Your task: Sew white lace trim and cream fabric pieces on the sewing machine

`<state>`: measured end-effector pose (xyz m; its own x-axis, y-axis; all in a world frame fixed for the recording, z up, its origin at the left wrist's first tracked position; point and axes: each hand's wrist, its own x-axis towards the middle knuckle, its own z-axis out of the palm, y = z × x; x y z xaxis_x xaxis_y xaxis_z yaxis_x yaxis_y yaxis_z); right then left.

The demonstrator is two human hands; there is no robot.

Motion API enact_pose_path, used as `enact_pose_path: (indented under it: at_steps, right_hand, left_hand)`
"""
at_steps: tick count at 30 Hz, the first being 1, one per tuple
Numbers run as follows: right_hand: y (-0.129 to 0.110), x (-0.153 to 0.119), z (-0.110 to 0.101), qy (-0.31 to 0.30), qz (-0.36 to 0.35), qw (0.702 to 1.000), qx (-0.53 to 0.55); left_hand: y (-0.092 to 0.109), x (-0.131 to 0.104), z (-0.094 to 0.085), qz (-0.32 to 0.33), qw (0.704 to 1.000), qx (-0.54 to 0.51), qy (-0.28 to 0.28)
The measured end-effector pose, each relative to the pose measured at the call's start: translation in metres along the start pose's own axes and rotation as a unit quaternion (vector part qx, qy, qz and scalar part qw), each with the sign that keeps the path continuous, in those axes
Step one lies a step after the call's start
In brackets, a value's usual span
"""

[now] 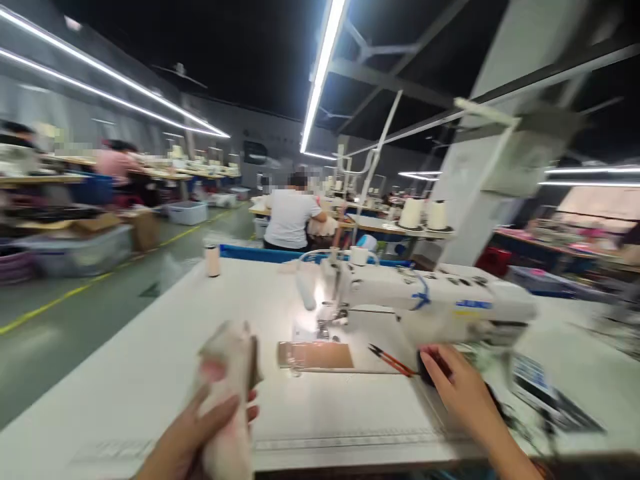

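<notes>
My left hand (pixel 197 427) is closed round a whitish cloth piece (pixel 227 373) with pink patches, raised over the left front of the sewing table (pixel 150 360). Motion blurs the cloth. At the right, my right hand (pixel 457 383) has its fingers curled over a small black object (pixel 426 369), whose kind I cannot make out. Just left of that lie orange-handled thread snips (pixel 393 361). A white sewing machine (pixel 430 293) stands behind, its needle area lit. In front of its presser foot (pixel 325 327) is a brown strip (pixel 320 355) under something clear and shiny.
A thread cone (pixel 213 261) stands at the table's far left corner. A printed ruler (pixel 340 440) runs along the front edge. Right of my right hand are a control panel (pixel 533 380) and dark cables. Ahead, a person in a white shirt (pixel 293 217) sits at another table.
</notes>
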<state>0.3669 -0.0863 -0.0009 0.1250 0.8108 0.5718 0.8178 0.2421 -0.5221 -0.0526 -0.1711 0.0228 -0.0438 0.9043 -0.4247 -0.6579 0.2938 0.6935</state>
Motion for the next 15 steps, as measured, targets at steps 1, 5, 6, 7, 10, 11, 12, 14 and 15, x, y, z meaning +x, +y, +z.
enact_pose_path:
  at_steps: [1, 5, 6, 7, 10, 11, 12, 14, 15]
  right_hand:
    - [-0.017, -0.009, 0.013, -0.068, -0.008, 0.996, 0.059]
    - [-0.100, -0.046, 0.060, -0.371, 0.012, 0.889, 0.268]
    - [-0.122, -0.052, 0.071, -0.419, 0.023, 0.848, 0.323]
    - [-0.143, -0.056, 0.082, -0.452, 0.038, 0.808, 0.376]
    - [-0.191, -0.059, 0.112, -0.474, 0.116, 0.708, 0.510]
    - [-0.202, -0.059, 0.121, -0.472, 0.137, 0.690, 0.531]
    - [-0.210, -0.057, 0.128, -0.465, 0.156, 0.680, 0.545]
    - [-0.221, -0.055, 0.140, -0.452, 0.177, 0.667, 0.564]
    - [-0.223, -0.055, 0.145, -0.445, 0.184, 0.666, 0.570]
  left_hand:
    - [0.000, -0.004, -0.003, 0.009, 1.000, 0.019, 0.000]
    - [0.002, -0.004, -0.003, 0.029, 0.992, 0.099, -0.070]
    - [0.004, -0.002, -0.004, 0.039, 0.988, 0.131, -0.079]
    - [0.006, -0.001, -0.005, 0.055, 0.981, 0.172, -0.077]
    - [0.012, 0.002, -0.015, 0.132, 0.932, 0.337, -0.038]
    - [0.014, 0.003, -0.019, 0.155, 0.910, 0.384, -0.031]
    - [0.015, 0.005, -0.023, 0.169, 0.893, 0.416, -0.036]
    - [0.016, 0.008, -0.031, 0.162, 0.888, 0.426, -0.067]
    - [0.016, 0.010, -0.034, 0.149, 0.897, 0.407, -0.082]
